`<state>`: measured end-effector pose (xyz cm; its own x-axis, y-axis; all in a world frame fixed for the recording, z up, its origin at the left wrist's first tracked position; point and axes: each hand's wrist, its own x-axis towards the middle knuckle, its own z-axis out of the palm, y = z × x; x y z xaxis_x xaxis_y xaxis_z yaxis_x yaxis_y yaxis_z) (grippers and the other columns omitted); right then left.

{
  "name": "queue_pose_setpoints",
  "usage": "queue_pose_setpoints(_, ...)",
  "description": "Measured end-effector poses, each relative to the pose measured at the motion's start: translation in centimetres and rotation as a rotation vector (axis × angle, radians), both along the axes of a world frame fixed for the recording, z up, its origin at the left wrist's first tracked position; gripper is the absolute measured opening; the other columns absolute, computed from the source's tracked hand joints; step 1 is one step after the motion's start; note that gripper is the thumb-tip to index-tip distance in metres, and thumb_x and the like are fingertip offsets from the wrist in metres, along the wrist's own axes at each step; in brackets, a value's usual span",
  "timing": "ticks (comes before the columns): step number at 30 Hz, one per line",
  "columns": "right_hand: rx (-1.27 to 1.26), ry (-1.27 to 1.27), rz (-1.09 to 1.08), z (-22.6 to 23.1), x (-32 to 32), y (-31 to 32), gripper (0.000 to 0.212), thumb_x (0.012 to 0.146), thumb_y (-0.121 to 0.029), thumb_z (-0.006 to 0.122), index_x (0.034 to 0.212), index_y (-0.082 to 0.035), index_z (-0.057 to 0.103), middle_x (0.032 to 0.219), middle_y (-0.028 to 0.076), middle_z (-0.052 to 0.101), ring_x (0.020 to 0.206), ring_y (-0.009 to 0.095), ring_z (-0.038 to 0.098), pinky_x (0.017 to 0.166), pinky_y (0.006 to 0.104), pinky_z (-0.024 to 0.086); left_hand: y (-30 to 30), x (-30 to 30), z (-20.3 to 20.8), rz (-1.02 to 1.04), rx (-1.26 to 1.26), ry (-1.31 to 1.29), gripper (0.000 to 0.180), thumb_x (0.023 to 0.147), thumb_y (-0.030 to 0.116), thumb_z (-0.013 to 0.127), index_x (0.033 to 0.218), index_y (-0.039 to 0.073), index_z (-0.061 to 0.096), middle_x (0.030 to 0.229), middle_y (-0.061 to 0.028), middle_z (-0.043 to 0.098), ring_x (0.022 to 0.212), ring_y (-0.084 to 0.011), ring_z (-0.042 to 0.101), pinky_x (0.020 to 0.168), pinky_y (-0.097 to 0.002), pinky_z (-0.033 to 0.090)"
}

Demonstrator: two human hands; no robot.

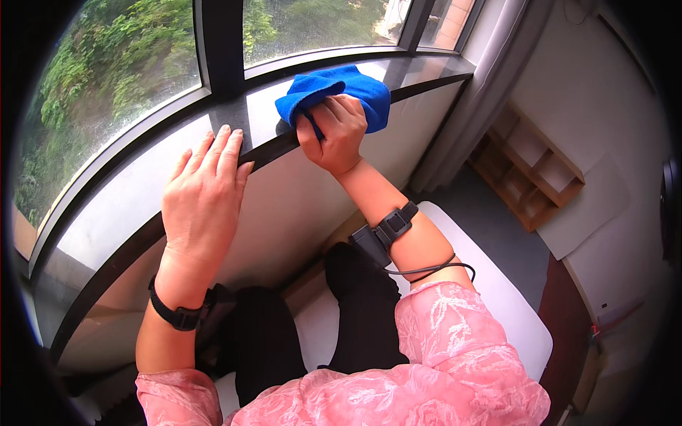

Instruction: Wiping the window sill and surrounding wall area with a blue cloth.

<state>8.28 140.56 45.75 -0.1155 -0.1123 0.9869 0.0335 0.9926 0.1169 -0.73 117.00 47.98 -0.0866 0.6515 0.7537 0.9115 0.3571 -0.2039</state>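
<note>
A bunched blue cloth lies on the glossy dark windowsill, close under the window frame. My right hand has its fingers curled round the near side of the cloth and presses it on the sill; the fingertips are hidden in its folds. To the left, my left hand rests flat on the sill's front edge, fingers stretched out and holding nothing. Black straps with small dark boxes sit on both forearms, and a thin cable loops round the right one.
Dusty window panes in a dark frame rise behind the sill. A grey curtain hangs at its right end. A wooden shelf unit stands on the floor beyond. Beneath my legs is a white surface with a rounded corner.
</note>
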Motion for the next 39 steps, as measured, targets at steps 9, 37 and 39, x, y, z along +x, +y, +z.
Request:
queue_pose_setpoints(9, -0.124, 0.106, -0.266, -1.2, 2.8, 9.8, 0.019, 0.092, -0.023, 0.063, 0.083, -0.006, 0.068, 0.083, 0.012, 0.069, 0.087, 0.034, 0.065, 0.087, 0.0436, 0.046, 0.3, -0.1, -0.6, 0.015, -0.007, 0.015, 0.041, 0.099, 0.025, 0.068, 0.136, 0.006, 0.064, 0.136, -0.0125, 0.068, 0.131, -0.0284, 0.061, 0.112, -0.043, 0.045)
queue_pose_setpoints(37, -1.879, 0.16, -0.472, -26.9, -4.1, 10.5, 0.042, 0.109, -0.035, 0.035, 0.137, -0.009, 0.053, 0.137, 0.019, 0.057, 0.125, 0.044, 0.052, 0.103, 0.0554, 0.045, -0.1, -0.3, -1.1, 0.096, -0.058, 0.07, 0.054, 0.093, 0.028, 0.071, 0.144, 0.014, 0.059, 0.142, -0.0086, 0.065, 0.133, -0.0285, 0.061, 0.112, -0.0456, 0.047)
queue_pose_setpoints(39, -1.659, 0.159, -0.411, -20.5, -3.9, 8.0, 0.038, 0.109, -0.03, 0.037, 0.133, -0.007, 0.055, 0.131, 0.02, 0.059, 0.118, 0.043, 0.057, 0.099, 0.0551, 0.047, -0.3, -0.1, -0.8, 0.102, -0.049, 0.069, 0.053, 0.094, 0.029, 0.071, 0.143, 0.013, 0.06, 0.141, -0.0086, 0.066, 0.132, -0.0281, 0.061, 0.112, -0.0453, 0.047)
